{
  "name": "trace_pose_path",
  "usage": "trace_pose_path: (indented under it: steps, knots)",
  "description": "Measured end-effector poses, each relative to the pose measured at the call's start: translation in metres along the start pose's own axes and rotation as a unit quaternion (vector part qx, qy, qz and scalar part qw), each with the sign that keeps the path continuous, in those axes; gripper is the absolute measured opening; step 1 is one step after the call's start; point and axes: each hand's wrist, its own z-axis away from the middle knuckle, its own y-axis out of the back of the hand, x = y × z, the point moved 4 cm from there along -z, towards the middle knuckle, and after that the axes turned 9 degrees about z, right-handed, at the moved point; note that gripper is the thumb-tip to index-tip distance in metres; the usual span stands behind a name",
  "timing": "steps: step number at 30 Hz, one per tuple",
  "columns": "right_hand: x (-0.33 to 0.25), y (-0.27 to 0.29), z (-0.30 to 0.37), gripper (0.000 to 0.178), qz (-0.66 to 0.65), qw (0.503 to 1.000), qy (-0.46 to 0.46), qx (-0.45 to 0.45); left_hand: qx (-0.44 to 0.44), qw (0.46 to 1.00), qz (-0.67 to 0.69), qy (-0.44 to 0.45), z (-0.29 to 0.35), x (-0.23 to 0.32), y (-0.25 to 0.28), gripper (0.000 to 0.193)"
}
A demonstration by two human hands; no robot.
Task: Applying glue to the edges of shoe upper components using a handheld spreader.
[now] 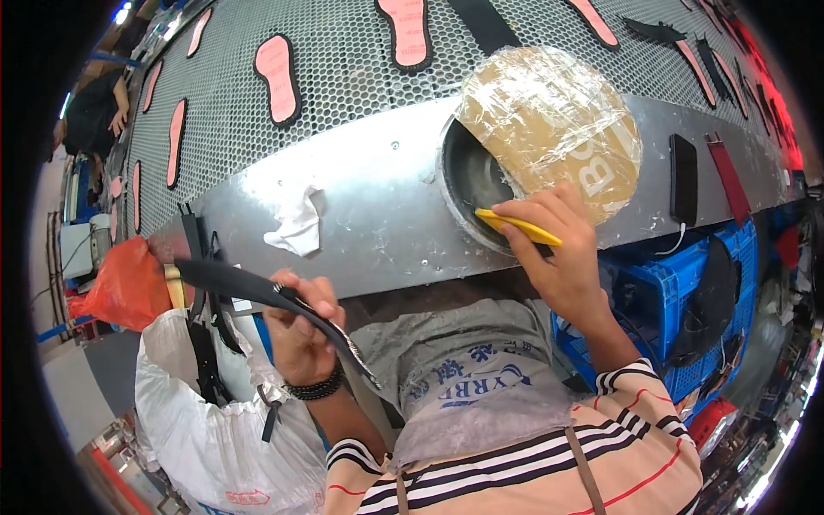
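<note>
In the head view, the desk crosses from 9 to 3 o'clock, its near edge bowing just ahead of the lap. Its widest stretch of visible metal lies towards 11 o'clock, between the white cloth and the bowl. Beyond its far edge the mesh belt spans 10 to 2 o'clock, carrying pink insoles. The phone and red strap bound the right, towards 2 to 3 o'clock. The blue crate stands off the near edge at 3 o'clock; the white bag sits at 8 and the orange bag at 9.

Of the hands, the left hand, at 8 o'clock, is raised before the near edge, fingers curled around the strip. The right hand, at 3 o'clock, pinches the yellow tool beside the bowl.

The strip is black and slender, slanting from 9 to nearly 6 o'clock, with a silvery line along its near part. The tool is smooth and flat, its tip pointing to 10 o'clock over the bowl's rim; contact is unclear. Cardboard, glossy with film, partly covers the bowl.
</note>
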Motion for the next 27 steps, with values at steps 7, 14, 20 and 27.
trace_pose_path:
  steps: [7,14,20,27]
  knots:
    - [-0.004,0.009,-0.003,0.017,-0.05,0.998,-0.035,-0.024,0.119,0.99,-0.079,0.021,-0.017,-0.04,-0.039,0.026]
    - [-0.003,0.009,0.0,0.016,-0.217,0.96,-0.176,-0.013,0.177,0.937,-0.299,0.044,-0.037,-0.043,-0.048,0.026]
    - [-0.042,0.016,-0.022,0.018,-0.117,0.993,0.014,0.023,0.157,0.93,-0.33,0.049,-0.033,-0.047,-0.048,0.026]
    - [-0.064,0.002,-0.016,0.024,-0.042,0.988,0.138,-0.051,0.174,0.918,-0.357,0.001,-0.029,-0.042,-0.049,0.024]
